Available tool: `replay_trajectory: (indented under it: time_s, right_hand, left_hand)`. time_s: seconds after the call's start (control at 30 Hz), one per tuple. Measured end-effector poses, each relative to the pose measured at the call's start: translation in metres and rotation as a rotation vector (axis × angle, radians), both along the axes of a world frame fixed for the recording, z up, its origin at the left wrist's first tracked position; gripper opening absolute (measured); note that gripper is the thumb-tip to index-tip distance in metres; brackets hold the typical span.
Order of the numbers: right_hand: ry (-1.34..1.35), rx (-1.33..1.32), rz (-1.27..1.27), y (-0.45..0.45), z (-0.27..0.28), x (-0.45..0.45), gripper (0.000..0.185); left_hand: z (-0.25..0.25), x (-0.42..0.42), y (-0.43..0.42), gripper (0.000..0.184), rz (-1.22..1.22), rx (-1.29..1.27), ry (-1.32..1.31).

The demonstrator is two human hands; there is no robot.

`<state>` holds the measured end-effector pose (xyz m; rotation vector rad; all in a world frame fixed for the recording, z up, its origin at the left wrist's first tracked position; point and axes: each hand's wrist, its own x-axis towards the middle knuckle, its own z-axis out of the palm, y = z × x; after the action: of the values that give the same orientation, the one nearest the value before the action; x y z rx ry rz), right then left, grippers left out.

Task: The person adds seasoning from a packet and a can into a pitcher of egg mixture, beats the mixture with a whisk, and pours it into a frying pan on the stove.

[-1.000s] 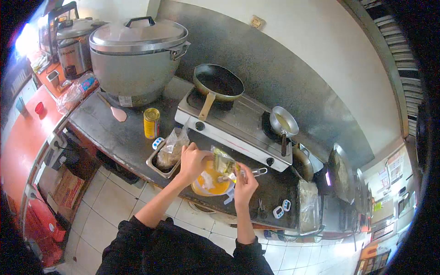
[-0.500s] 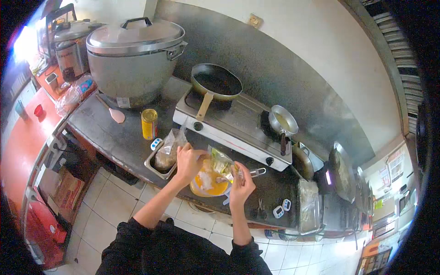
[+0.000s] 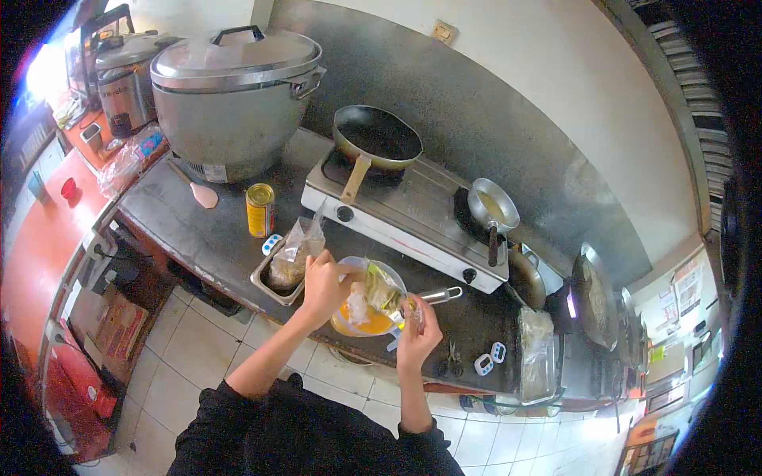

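— Watching through the head camera from my remote seat, I take the bowl [image 3: 393, 270] as the centre of my dial: the clear packet [image 3: 382, 287] is right over it, a touch toward one o'clock. Grip?

— The right hand [image 3: 418, 333], down at four, pinches the packet's near end in its fingertips! The left hand [image 3: 325, 289] hovers at nine, fingers curled; whether they grasp anything, I cannot tell.

— So how do I work this well?

— Low and inside the rim, I'd say, so any drips land in the bowl. Thin film probably slips when wet, so I want a firm pinch at the edge. And mind that metal-handled utensil [image 3: 440, 295] poking out at three; a knock could shift it.

— Textures, go!

— Limp, glossy film, crinkled, green showing through! Below, smooth orange-yellow liquid [image 3: 379, 324], with a lumpy white clump [image 3: 358, 308] at eight.

— And around?

— Between nine and ten, a squared metal tray [image 3: 268, 293] cradles a wrinkled plastic bag [image 3: 292, 260]; at ten, a rigid yellow can [image 3: 259, 211] stands upright; the boxy stove [image 3: 397, 233] spans twelve to two.
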<state>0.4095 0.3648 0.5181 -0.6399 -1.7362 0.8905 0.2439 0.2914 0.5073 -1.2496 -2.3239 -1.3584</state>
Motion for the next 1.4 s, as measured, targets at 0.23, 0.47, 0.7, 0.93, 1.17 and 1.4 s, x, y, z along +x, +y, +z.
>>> replay_trajectory:
  time_s: [0.23, 0.47, 0.7, 0.93, 1.17, 1.4]
  right_hand:
    - [-0.042, -0.108, 0.059, 0.007, 0.001, -0.001, 0.017]
    - [0.022, -0.038, 0.038, 0.008, 0.002, -0.013, 0.017]
    - [-0.047, 0.024, 0.042, 0.032, 0.003, -0.022, 0.016]
    - [-0.017, 0.053, -0.016, 0.011, 0.017, -0.006, 0.017]
    - [-0.062, -0.057, 0.07, 0.012, 0.014, -0.006, 0.019]
    - [-0.05, -0.054, 0.057, 0.013, 0.008, -0.021, 0.015]
  left_hand:
    - [0.002, 0.001, 0.001, 0.01, 0.005, -0.024, -0.022]
    - [-0.001, -0.011, 0.003, 0.009, 0.007, -0.018, -0.041]
    - [0.009, -0.012, 0.02, 0.008, 0.049, 0.009, 0.001]
    - [0.001, -0.001, 0.013, 0.01, 0.017, -0.047, 0.02]
    - [0.003, 0.0, -0.001, 0.009, -0.001, 0.027, -0.045]
    - [0.002, -0.016, 0.004, 0.011, 0.019, 0.021, 0.011]
